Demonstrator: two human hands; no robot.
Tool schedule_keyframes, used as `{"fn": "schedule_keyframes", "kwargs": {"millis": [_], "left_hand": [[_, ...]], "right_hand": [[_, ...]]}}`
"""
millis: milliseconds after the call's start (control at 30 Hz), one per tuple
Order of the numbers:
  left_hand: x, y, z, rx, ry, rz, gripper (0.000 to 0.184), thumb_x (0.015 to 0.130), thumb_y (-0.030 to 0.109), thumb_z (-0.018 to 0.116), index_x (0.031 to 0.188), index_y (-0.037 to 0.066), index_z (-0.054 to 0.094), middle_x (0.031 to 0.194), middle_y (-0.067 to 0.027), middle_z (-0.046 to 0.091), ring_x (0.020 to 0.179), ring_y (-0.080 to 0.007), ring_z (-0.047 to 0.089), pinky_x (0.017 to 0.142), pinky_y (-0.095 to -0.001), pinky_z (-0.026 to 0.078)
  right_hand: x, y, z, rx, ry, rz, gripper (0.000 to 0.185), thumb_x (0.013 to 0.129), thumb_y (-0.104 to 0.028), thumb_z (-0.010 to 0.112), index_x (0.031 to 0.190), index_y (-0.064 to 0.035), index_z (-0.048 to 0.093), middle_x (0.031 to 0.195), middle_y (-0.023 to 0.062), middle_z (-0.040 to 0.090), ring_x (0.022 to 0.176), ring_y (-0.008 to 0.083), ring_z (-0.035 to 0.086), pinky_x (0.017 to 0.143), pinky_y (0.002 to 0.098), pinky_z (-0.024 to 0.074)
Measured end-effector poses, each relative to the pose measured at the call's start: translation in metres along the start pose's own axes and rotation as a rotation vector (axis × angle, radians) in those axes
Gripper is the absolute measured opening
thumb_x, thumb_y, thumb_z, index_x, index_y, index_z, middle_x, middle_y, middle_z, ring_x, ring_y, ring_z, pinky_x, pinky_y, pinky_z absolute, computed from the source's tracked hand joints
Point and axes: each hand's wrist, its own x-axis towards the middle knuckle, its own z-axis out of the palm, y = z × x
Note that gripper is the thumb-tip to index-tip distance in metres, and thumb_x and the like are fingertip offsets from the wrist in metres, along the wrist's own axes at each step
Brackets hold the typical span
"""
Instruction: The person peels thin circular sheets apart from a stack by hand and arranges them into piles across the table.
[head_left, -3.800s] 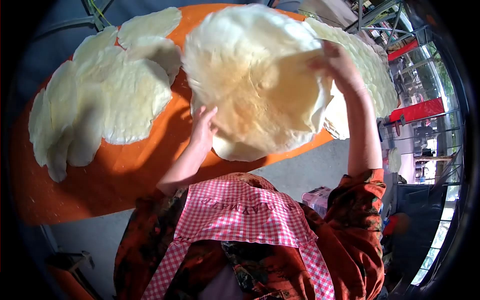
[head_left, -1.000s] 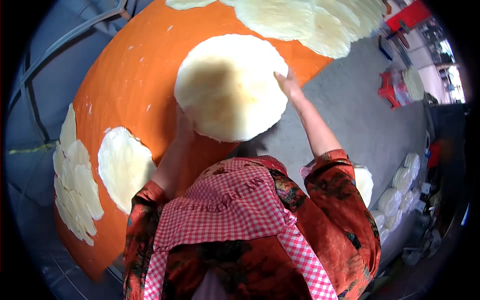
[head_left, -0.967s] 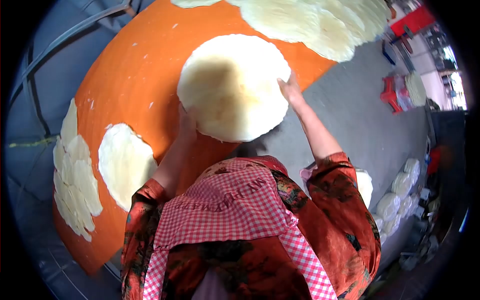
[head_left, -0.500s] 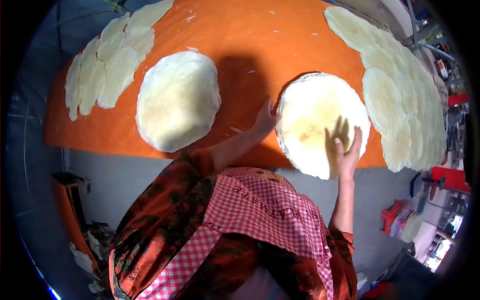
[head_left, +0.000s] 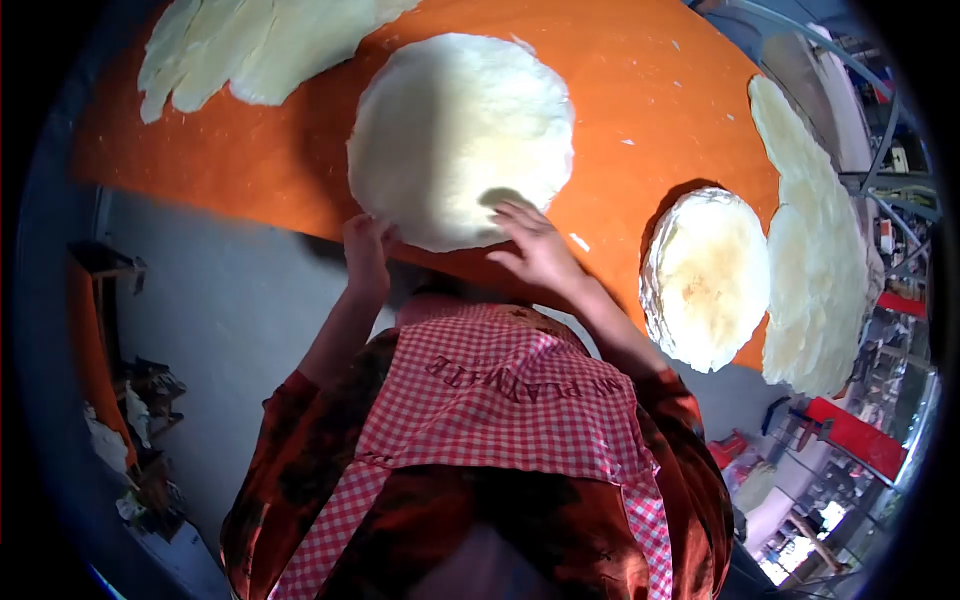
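Head view: the left hand is placed with curled fingers at the near left edge of the round pale sheet, though whether the edge is pinched cannot be told, while the fingers of the right hand are loosely spread at its near right edge, with nothing gripped. Flat on the orange tabletop, the sheet is extended forward from both hands, without clear long axis. Well apart rightward, a round stack is seen, nearer to the right hand.

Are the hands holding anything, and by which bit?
I can't tell whether the big round sheet is held: the left hand is at its near left edge, the right hand over its near right part.
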Motion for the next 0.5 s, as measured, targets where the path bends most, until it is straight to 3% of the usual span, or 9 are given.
{"fn": "schedule_keyframes", "kwargs": {"millis": [67,167,267,300,433,500], "left_hand": [[-0.001,0.015,-0.008,-0.168,-0.008,-0.158,0.033,0.087,0.01,0.056,0.115,0.002,0.04,0.103,-0.0123,0.053,0.088,-0.0206,0.057,0.077,-0.0336,0.05],[0.004,0.023,-0.029,-0.099,0.056,-0.123,0.037,0.086,0.007,0.057,0.118,0.002,0.04,0.104,-0.0125,0.053,0.088,-0.0206,0.06,0.08,-0.0327,0.05],[0.01,0.015,-0.049,-0.239,-0.097,-0.239,0.034,0.088,0.006,0.054,0.118,0.003,0.04,0.109,-0.0142,0.054,0.096,-0.0227,0.061,0.084,-0.0331,0.051],[0.008,0.016,-0.051,-0.248,-0.132,-0.279,0.032,0.089,0.007,0.053,0.118,0.002,0.04,0.11,-0.0155,0.055,0.097,-0.0242,0.062,0.085,-0.034,0.051],[0.007,0.025,-0.038,-0.26,-0.315,-0.337,0.027,0.093,0.01,0.05,0.117,0.002,0.041,0.112,-0.0181,0.058,0.102,-0.0265,0.062,0.089,-0.0352,0.051],[0.009,0.022,-0.03,-0.276,-0.388,-0.349,0.024,0.095,0.012,0.05,0.116,0.002,0.043,0.113,-0.018,0.058,0.103,-0.0258,0.062,0.089,-0.0346,0.051]], "right_hand": [[0.03,-0.021,0.025,-0.206,-0.079,-0.101,0.047,0.082,-0.024,0.068,0.125,-0.0099,0.056,0.137,0.0103,0.05,0.132,0.0272,0.04,0.112,0.0405,0.0277],[0.04,0.0,0.054,-0.4,-0.148,-0.121,0.046,0.082,-0.015,0.064,0.126,-0.0105,0.055,0.137,0.0083,0.05,0.133,0.0259,0.039,0.112,0.0405,0.0257],[0.051,-0.005,0.042,-0.044,-0.181,0.005,0.046,0.081,-0.009,0.062,0.126,-0.0103,0.055,0.137,0.0071,0.05,0.132,0.0256,0.04,0.112,0.0401,0.0273],[0.055,-0.004,0.037,0.029,-0.19,-0.002,0.044,0.081,-0.007,0.061,0.125,-0.0096,0.056,0.134,0.0086,0.052,0.129,0.0269,0.043,0.109,0.0392,0.0322],[0.056,0.014,0.042,0.262,-0.162,0.187,0.034,0.087,-0.01,0.06,0.121,-0.0075,0.06,0.125,0.0115,0.059,0.119,0.0324,0.052,0.102,0.036,0.0404],[0.057,0.014,0.04,0.334,-0.204,0.319,0.035,0.089,-0.014,0.061,0.124,-0.008,0.059,0.126,0.0115,0.059,0.117,0.0305,0.053,0.102,0.0341,0.041]]}}
